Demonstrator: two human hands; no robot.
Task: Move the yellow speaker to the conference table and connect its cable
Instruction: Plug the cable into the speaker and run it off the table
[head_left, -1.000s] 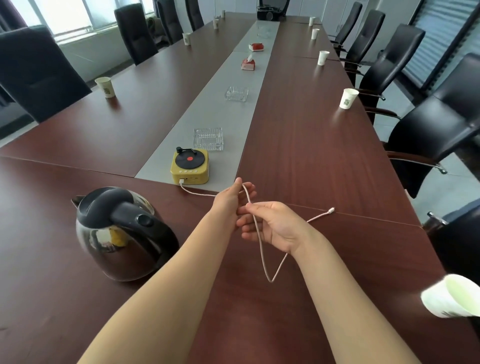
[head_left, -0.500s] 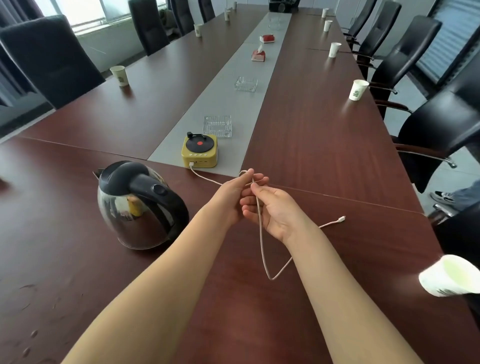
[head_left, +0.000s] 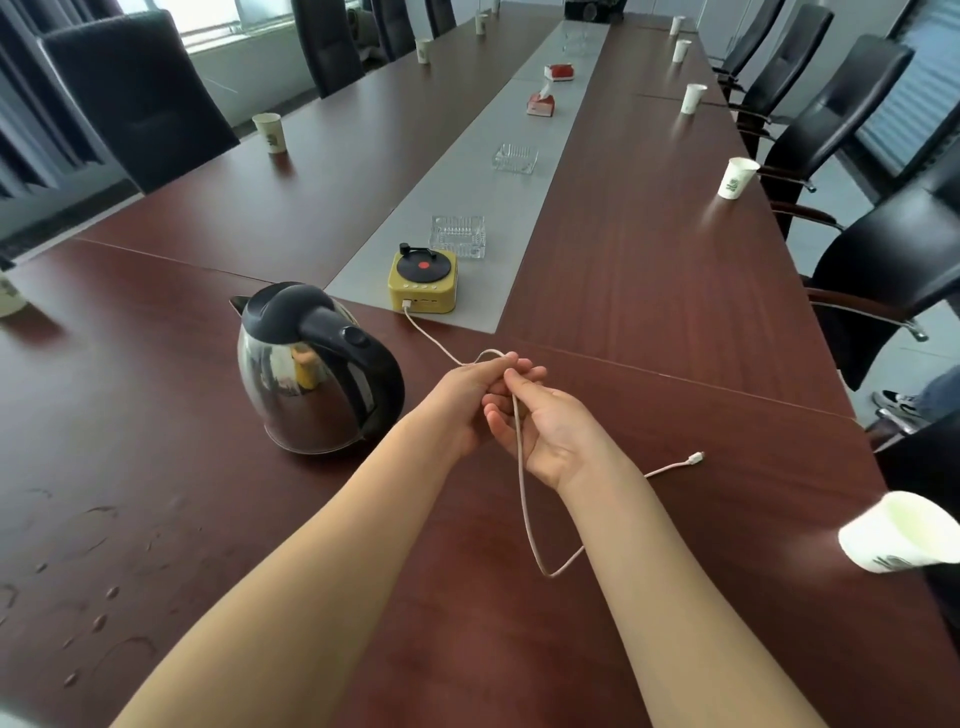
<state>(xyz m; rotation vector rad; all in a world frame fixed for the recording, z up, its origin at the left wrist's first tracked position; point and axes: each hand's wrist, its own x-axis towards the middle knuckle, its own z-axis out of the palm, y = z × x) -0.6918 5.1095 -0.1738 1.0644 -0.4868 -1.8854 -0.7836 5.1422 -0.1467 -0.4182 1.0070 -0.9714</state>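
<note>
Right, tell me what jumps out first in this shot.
Both hands, the left hand and right hand, meet mid-frame, pinching a pale cable that runs from the yellow speaker on the table's grey centre strip. Left of them stands a shiny steel kettle; the cable's free plug lies on the wood to the right.

Black office chairs (head_left: 852, 109) line both sides of the room, with bright windows (head_left: 208, 15) at the far left.

Head view, forward-down along conference table (head_left: 649, 291)
</note>
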